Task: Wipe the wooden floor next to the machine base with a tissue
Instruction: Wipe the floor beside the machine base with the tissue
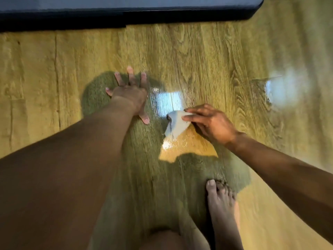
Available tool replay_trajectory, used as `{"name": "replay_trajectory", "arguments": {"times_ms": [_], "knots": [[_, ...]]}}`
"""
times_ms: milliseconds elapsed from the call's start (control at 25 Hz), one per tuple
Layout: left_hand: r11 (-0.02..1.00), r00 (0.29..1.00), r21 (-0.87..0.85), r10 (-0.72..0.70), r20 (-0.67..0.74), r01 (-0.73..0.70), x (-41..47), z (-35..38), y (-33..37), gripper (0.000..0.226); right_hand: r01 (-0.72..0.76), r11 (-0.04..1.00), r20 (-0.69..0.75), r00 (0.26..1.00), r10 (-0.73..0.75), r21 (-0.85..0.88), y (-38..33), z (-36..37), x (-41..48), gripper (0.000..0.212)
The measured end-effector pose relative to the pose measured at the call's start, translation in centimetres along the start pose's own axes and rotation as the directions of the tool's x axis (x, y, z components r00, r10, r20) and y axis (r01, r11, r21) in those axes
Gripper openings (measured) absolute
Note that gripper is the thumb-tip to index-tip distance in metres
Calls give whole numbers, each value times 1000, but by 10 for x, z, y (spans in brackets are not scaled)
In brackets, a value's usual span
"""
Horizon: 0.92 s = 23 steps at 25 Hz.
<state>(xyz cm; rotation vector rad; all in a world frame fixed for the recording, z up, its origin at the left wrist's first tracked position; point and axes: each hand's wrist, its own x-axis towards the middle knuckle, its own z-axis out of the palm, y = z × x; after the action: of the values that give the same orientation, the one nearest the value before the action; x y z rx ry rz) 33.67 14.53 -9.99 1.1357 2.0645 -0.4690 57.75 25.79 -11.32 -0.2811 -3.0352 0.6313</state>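
Observation:
A crumpled white tissue hangs from the fingertips of my right hand, just above or touching the yellow wooden floor at the centre. My left hand lies flat on the floor with its fingers spread, to the left of the tissue and apart from it. The dark machine base runs along the top edge of the view, well beyond both hands. A glossy reflecting patch of floor shows between the two hands.
My bare foot stands on the floor at the lower right, below the right hand. A knee shows at the bottom edge. My shadow covers the floor around the hands. Another bright reflection lies on the floor at the right.

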Motion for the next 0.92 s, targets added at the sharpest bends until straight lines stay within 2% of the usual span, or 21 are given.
{"name": "replay_trajectory", "arguments": {"times_ms": [80,160,200,240,320,360,480,520,560,640,680,720,760,840,880,920], "knots": [[1000,1000,26,-12,-9,12,-4,0,0,146,-137,990,-83,987,135,-30,5,1,17,27],[999,999,30,-12,-30,13,-7,-1,0,145,-183,982,-117,975,187,42,-13,16,-25,28],[1000,999,24,-9,-35,10,-8,0,1,146,-133,987,-105,984,142,91,-29,24,-62,29],[1000,999,19,-9,-39,10,-8,1,1,146,-26,994,-95,995,36,107,-44,25,-94,28],[1000,999,26,-16,-36,17,-5,0,1,147,132,986,-32,991,-130,97,-39,17,-106,30],[999,1000,30,-15,-21,16,-4,0,1,148,123,989,8,992,-124,76,-26,13,-91,32],[998,1000,50,-24,-7,25,-2,-3,1,147,-95,995,-41,995,96,28,-2,1,-40,28],[998,999,65,-19,-29,21,1,-4,1,142,-110,993,-89,990,113,38,-3,5,-46,25],[997,998,78,4,-67,2,4,-7,3,134,-90,993,-97,991,96,73,-8,12,-61,24],[995,981,85,71,-180,-56,15,-14,14,123,37,994,-71,997,-30,101,-21,15,-88,24],[994,972,80,84,-219,-68,22,-17,21,124,113,988,-69,992,-106,107,-13,14,-84,23],[995,971,71,84,-226,-70,31,-21,28,126,117,988,-59,992,-111,105,2,10,-63,22],[996,974,57,76,-212,-65,39,-24,33,129,53,995,-82,996,-47,81,18,6,-33,24],[999,983,23,41,-176,-38,47,-30,37,136,-156,981,-143,975,171,115,43,-4,27,31],[1000,986,16,23,-163,-21,48,-30,37,138,-197,976,-156,965,210,93,47,-6,38,31],[1000,988,17,11,-151,-9,48,-29,38,139,-159,985,-168,972,167,60,48,-5,39,27]]}}
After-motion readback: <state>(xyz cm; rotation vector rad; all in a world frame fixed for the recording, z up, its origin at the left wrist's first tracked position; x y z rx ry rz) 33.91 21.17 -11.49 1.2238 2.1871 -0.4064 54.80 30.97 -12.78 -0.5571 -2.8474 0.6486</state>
